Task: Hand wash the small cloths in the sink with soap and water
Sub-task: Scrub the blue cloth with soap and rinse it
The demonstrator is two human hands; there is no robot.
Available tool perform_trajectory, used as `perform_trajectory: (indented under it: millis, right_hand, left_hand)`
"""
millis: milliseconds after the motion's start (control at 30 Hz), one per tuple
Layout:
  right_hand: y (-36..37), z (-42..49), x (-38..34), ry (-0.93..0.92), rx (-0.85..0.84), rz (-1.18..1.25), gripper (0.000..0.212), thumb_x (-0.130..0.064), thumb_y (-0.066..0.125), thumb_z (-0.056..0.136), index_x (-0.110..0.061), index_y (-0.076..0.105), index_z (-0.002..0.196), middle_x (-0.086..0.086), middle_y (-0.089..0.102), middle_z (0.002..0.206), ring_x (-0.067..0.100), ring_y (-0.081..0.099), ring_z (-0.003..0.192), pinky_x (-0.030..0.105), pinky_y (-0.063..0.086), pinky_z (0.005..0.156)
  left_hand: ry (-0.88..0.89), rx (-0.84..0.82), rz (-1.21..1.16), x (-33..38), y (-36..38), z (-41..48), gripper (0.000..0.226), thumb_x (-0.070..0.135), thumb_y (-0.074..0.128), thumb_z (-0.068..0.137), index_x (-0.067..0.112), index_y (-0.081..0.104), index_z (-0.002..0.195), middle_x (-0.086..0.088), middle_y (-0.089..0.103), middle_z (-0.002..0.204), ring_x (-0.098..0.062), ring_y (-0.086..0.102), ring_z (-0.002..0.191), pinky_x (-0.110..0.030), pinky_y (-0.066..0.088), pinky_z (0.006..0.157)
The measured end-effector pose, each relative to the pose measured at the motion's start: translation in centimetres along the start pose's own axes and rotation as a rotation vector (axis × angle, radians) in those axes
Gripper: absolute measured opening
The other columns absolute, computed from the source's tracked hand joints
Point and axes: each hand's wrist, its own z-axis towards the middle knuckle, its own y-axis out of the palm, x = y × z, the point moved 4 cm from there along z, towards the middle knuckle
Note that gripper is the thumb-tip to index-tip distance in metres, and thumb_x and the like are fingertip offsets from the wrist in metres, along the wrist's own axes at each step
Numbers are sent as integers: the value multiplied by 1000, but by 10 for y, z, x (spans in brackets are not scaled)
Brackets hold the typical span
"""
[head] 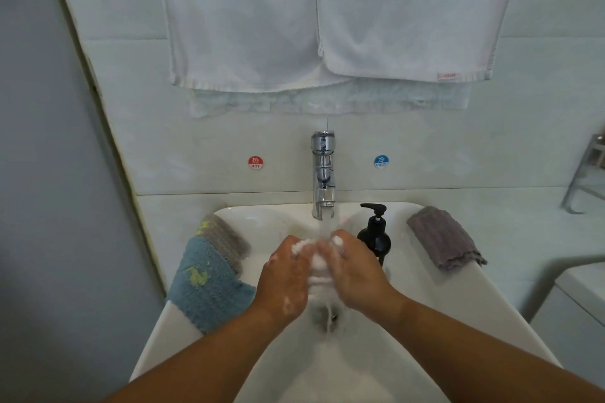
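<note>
- Left hand (284, 275) and right hand (355, 271), both lathered, curl their fingers round a small white cloth (319, 263) and press it between them, over the sink (425, 304) and directly under the stream from the tap (323, 173)
- Step in hand, as judged: rubbing the soaped cloth; best done low in the basin, working fold against fold and turning it so every face meets the water without splashing
- Black soap bottle (375, 240) stands just beside the right hand; a wide stroke could knock it
- Blue cloth (206, 288) with yellow stains and a grey-brown cloth (226, 239) lie on the left rim, a grey cloth (445, 239) on the right rim, probably awaiting washing
- White towels (248, 26) hang on the wall above, well apart
</note>
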Motion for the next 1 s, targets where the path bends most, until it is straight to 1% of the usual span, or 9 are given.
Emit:
perform_trajectory:
  millis: [133,233,367,467,633,800,867,933,1000]
  right_hand:
    - [1,0,-1,105,5,-47,48,-45,40,106,-15,64,77,5,68,74,18,66,72,41,53,74]
    - [2,-5,1,155,3,137,52,-51,37,106,-18,73,88,0,75,82,13,72,80,34,57,74]
    - [0,-6,2,399,-66,484,18,-31,50,102,-18,62,102,10,70,93,21,67,77,33,50,60]
    - [-1,-4,7,318,-55,504,12,-19,56,99,-24,56,110,11,66,102,18,63,81,27,48,59]
    - [1,-3,10,133,38,301,16,-38,53,103,-24,61,103,-1,68,95,17,67,90,31,57,77]
    - [2,0,3,106,68,123,40,-44,42,106,-26,67,81,-6,69,78,2,66,74,14,47,61]
    - [3,-1,5,178,54,150,50,-48,39,106,-17,69,80,1,71,77,6,67,71,21,52,64]
    - [4,-2,6,187,33,178,60,-54,37,105,-8,67,80,11,70,77,23,70,75,39,57,73]
    - [6,-5,6,135,-10,223,52,-53,40,105,-11,64,84,12,68,78,28,69,78,48,57,75]
  left_hand:
    - [-2,57,144,4,-1,-1,36,49,36,105,29,63,94,5,69,88,-12,67,84,-37,55,82]
    - [-65,23,-45,2,1,-3,32,52,43,103,28,62,93,1,72,89,-19,71,84,-39,58,71]
    - [-122,-67,-241,2,6,-5,18,35,55,103,29,53,120,-4,68,112,-20,72,94,-26,57,64]
    - [-84,-41,-216,-3,5,-1,22,23,56,102,35,53,119,-3,68,112,-21,71,92,-28,59,68]
    - [12,-6,-108,-5,7,-3,16,43,48,104,32,53,114,0,70,97,-21,70,88,-46,61,77]
    - [10,21,89,-3,8,-2,46,64,36,97,28,60,112,7,70,97,-12,67,90,-35,57,81]
    - [-8,32,154,0,8,-1,47,61,33,101,26,64,102,6,71,92,-14,67,87,-34,55,80]
    - [-33,47,216,0,8,0,48,57,32,103,23,65,91,4,71,85,-16,68,81,-36,56,76]
    - [-78,65,146,-1,6,1,45,59,36,102,24,63,91,-1,71,86,-20,71,77,-42,61,71]
